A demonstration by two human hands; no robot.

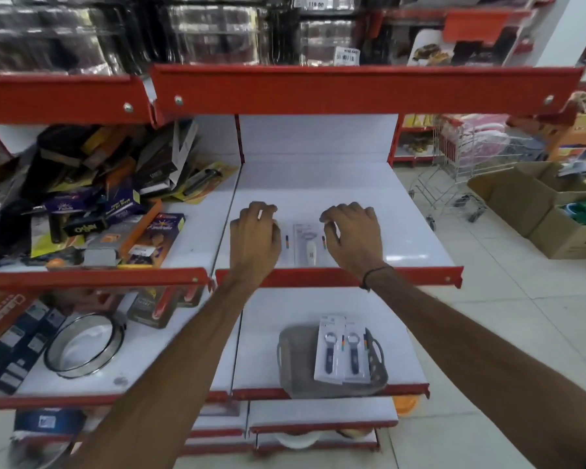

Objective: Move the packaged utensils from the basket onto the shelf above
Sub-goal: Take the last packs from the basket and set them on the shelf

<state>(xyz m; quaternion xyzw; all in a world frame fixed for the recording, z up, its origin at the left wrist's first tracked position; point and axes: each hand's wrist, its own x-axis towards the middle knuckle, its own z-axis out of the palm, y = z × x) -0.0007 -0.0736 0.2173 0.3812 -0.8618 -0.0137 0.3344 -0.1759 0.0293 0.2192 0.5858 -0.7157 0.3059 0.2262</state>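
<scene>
Red-edged shop shelving fills the view, with the white upper shelf [352, 198] bare apart from the packs laid near its front lip. A slip off that lip is judged the chief risk: the packs sit close to the edge, and a careless withdrawal of either wrist could drag one over.

On the left hand [256, 236] the fingers [263, 208] are seen curled downward and loosely spread, resting on or just above a pack that is mostly hidden beneath the palm; no firm grip can be made out. The right hand [352, 235] is likewise arched with its fingers part open, touching the right edge of the shelved packaged utensil [307, 245], which lies flat between both hands.

Below, on the lower shelf, two more packaged utensils [344, 350] are left lying across the grey basket [295, 360], yet to be moved.
</scene>
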